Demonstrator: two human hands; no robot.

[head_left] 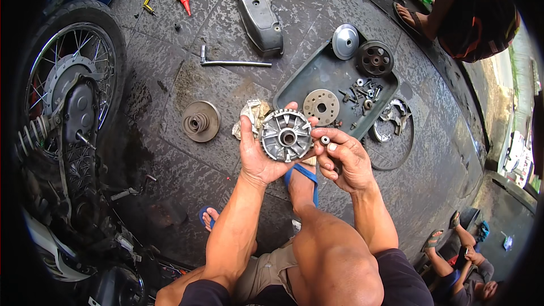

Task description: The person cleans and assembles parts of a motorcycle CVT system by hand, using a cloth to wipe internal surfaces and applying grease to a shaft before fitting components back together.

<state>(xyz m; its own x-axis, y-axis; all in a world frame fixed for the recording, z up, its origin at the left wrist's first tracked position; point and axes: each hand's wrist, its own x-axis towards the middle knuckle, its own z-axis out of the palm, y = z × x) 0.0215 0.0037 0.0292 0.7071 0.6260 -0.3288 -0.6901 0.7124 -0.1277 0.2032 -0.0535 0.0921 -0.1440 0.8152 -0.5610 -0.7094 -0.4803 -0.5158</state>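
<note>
My left hand point(256, 156) grips a round metal variator housing point(277, 149) by its edge, with the ribbed side and central hole facing up. Close at its right, my right hand point(350, 161) pinches a small round roller point(325, 140) with a hole through it between thumb and fingers. Something dark sits lower in that palm, too shaded to name. Beyond the housing, partly behind my left fingers, lies a crumpled stained cloth point(253, 114). A slotted round metal plate point(321, 107) rests in the tray just past my right hand.
A grey tray point(303, 79) holds bolts point(362, 92), a clutch bell point(374, 59) and a shiny disc point(345, 41). Leftward stand a pulley with shaft point(200, 121), a wrench point(238, 64), and a motorcycle wheel point(73, 73). A belt point(409, 153) lies right; people are at the right edge.
</note>
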